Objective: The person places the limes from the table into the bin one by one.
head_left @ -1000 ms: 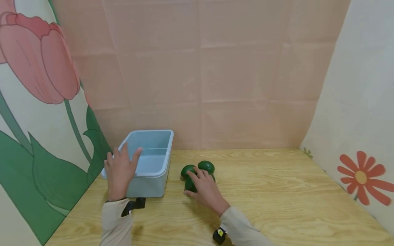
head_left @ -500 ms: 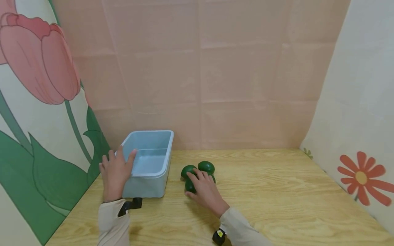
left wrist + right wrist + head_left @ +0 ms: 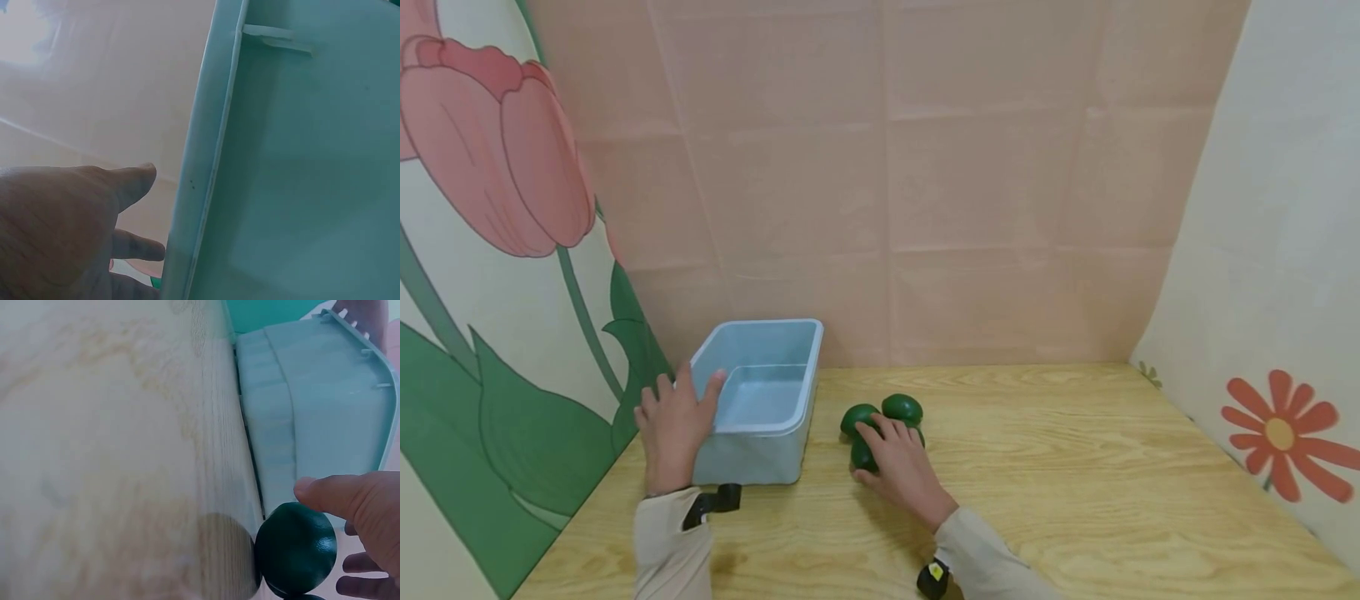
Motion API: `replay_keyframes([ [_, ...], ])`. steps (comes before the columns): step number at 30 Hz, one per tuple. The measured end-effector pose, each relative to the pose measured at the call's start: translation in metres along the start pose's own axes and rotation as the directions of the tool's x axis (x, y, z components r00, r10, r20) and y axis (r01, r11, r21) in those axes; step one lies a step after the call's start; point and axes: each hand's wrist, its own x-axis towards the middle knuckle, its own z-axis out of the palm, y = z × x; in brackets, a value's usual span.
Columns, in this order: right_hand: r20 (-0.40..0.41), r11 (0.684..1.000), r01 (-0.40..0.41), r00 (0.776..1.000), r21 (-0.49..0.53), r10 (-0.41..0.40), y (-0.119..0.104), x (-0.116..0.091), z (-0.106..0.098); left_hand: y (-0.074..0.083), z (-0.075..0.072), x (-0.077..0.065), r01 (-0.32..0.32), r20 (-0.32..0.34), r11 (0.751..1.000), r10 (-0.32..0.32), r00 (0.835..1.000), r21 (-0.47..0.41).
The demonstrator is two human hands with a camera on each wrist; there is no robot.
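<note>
Several glossy dark green avocados [image 3: 902, 408] lie bunched together on the wooden table. Over the near part of this bunch is my right hand [image 3: 901, 467], its fingers spread and slightly bent, partly hiding the fruit. In the right wrist view, my thumb [image 3: 331, 492] is at the side of one avocado [image 3: 295, 549]; whether it touches cannot be told. My left hand [image 3: 676, 429] is at the left side of a light blue plastic bin [image 3: 752, 458], fingers spread. The left wrist view shows its fingers close to the bin's rim [image 3: 199, 187], with nothing held.
The bin's inside shows no contents in the head view. A pink-beige backdrop [image 3: 985, 183] stands behind the table [image 3: 1075, 483]. Flower-printed panels [image 3: 1255, 250] flank both sides, the left one close to the bin.
My left hand has shifted left and slightly toward me along the bin, uncovering more of its near left corner. The right hand and the avocados have hardly moved.
</note>
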Motion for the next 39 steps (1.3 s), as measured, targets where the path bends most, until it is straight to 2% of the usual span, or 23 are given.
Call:
replay_keyframes([
  [13, 0.002, 0.997, 0.004, 1.0, -0.072, -0.004, 0.002, 0.001, 0.003, -0.007, 0.001, 0.002, 0.029, 0.06, 0.999, -0.027, 0.998, -0.024],
  [25, -0.009, 0.995, 0.027, 1.0, -0.092, -0.028, 0.005, 0.003, 0.008, -0.009, 0.0, 0.002, 0.05, 0.142, 0.998, -0.046, 0.989, -0.026],
  [39, 0.034, 0.99, 0.056, 0.998, -0.126, -0.052, 0.004, 0.005, 0.008, -0.013, 0.003, 0.004, 0.059, 0.155, 0.998, -0.057, 0.986, -0.008],
])
